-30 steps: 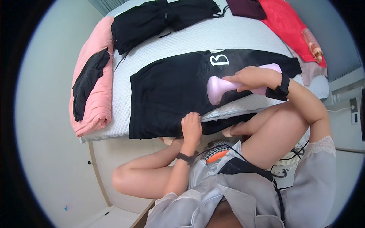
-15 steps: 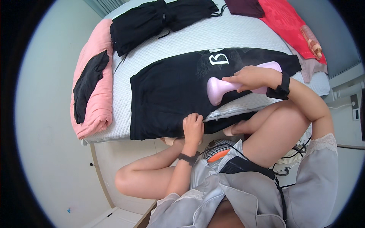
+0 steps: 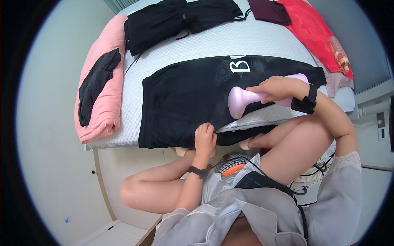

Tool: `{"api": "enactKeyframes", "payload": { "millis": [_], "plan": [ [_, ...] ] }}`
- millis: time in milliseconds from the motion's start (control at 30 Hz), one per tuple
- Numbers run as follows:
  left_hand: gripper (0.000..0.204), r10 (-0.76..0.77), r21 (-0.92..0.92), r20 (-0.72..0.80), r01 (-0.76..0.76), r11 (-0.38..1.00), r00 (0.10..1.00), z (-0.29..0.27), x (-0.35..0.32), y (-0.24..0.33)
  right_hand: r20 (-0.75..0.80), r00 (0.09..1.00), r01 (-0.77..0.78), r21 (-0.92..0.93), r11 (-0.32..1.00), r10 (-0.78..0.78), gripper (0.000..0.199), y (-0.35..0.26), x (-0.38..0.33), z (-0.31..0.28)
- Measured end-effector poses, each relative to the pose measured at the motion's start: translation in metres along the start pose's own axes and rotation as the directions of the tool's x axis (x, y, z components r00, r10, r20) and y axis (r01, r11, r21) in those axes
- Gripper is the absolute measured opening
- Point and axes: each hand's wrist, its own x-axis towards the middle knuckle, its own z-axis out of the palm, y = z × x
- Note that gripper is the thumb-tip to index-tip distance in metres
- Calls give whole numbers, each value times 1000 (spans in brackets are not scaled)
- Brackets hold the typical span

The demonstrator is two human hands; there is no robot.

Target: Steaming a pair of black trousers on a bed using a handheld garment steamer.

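A black garment point(image 3: 180, 98) with a white printed letter design lies spread along the near side of the bed, its near edge hanging over the side. My right hand point(image 3: 280, 88) is wrapped round the handle of a lilac handheld garment steamer point(image 3: 237, 102). The steamer's wide head is over the garment's near middle, below the print; whether it touches the cloth I cannot tell. At the near edge, my left hand point(image 3: 205, 138) pinches the black cloth between curled fingers. Dark bands circle both my wrists.
White quilted bedding point(image 3: 205, 47) covers the bed. Folded black clothing point(image 3: 160, 26) lies at the back, beside a dark purple cloth point(image 3: 269, 10) and a red cloth point(image 3: 308, 30). A rolled pink quilt point(image 3: 104, 110) bears a small black cloth point(image 3: 98, 86) at left. A pink bottle point(image 3: 340, 55) lies at right.
The whole view has shifted slightly. Over the garment, the steamer has barely moved, and my left hand keeps its hold on the near edge.
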Motion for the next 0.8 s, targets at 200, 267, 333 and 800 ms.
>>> {"api": "enactKeyframes", "payload": {
  "millis": [200, 267, 333, 800],
  "plan": [
    [16, 4, 64, 50, -7, 998, 999, -5, -4, 0, -70, 988, 139, -22, 990, -140, 66, -14, 19, 9],
    [15, -6, 80, 68, 1, 997, 998, -4, -5, -2, -66, 987, 146, -14, 989, -147, 66, -15, 19, 10],
    [17, -34, 29, 58, 33, 999, 998, -5, -9, -3, -57, 984, 169, -4, 986, -169, 66, -16, 22, 10],
    [27, -27, -1, -243, 27, 1000, 970, -53, -16, 28, -22, 977, 206, -133, 970, -210, 68, -36, 41, 2]
  ]
}}
